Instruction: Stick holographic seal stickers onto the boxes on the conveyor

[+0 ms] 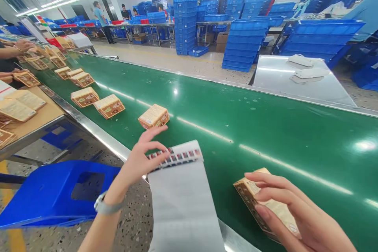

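My left hand (144, 153) pinches the printed end of a long white label strip (183, 201) between thumb and forefinger. A row of small dark and red printed labels crosses that end, and the rest of the strip hangs toward me. At the lower right, my right hand (283, 201) has its thumb and fingers around a brown and cream carton (251, 197), which lies tilted on the green belt and is partly hidden by the fingers. Just beyond my left fingertips sits another carton (154, 116) of the same kind.
The green conveyor belt (206, 98) runs from far left to right, carrying several more cartons (110, 106). A blue plastic stool (53, 193) stands lower left, beside a table with flat cartons (20, 106). A co-worker's hands (23, 45) are far left. Blue crates (246, 43) stand behind.
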A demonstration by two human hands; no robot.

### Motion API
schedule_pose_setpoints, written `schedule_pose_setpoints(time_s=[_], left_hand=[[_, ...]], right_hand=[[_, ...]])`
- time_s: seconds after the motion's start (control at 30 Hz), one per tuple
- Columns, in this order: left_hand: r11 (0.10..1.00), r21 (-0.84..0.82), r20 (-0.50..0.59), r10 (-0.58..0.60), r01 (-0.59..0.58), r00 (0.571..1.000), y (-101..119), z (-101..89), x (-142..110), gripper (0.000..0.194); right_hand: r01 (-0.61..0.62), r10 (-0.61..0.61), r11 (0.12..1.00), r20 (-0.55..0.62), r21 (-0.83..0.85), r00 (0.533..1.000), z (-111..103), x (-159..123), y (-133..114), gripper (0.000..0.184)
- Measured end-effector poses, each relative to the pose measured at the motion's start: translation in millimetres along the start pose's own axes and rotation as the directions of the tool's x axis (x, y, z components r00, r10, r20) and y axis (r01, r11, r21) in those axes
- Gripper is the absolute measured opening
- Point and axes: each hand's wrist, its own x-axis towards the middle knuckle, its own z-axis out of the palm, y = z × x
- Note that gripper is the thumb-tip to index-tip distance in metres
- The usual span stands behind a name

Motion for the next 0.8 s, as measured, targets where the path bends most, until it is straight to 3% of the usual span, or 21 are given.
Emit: schedule_pose_setpoints(time_s=[0.07,0.17,0.23,0.4,0.6,0.7,0.8], left_hand=[[0.997,0.079,-0.102,-0.004,0.012,0.995,-30,-15.0,18,0.024],[0.994,0.090,-0.034,-0.064,0.067,0.997,-58,-26.8,35,0.025],[0.997,0.066,0.019,-0.051,0.050,0.999,-61,-26.3,36,0.023],[0.998,0.060,0.157,0.006,-0.016,0.988,-28,-3.0,6,0.017],[1.000,-0.012,0.345,-0.023,0.029,0.938,16,22.0,-40,0.013],[0.998,-0.051,0.401,-0.019,0.044,0.916,20,28.1,-48,0.012],[0.998,-0.064,0.376,0.032,-0.008,0.926,13,33.2,-43,0.013]], right_hand=[[-0.049,0.050,0.999,-0.011,0.015,0.999,-1,-1,5,0.016],[-0.144,0.146,0.987,-0.024,0.070,0.989,3,1,6,0.017],[-0.222,0.230,0.966,-0.048,0.134,0.972,8,5,4,0.017],[-0.343,0.376,0.887,-0.051,0.310,0.925,25,20,4,0.021],[-0.333,0.356,0.888,-0.016,0.317,0.934,29,32,-16,0.023],[-0.303,0.350,0.878,-0.067,0.370,0.934,34,37,-33,0.022],[-0.337,0.421,0.777,-0.039,0.532,0.906,56,55,-34,0.018]])
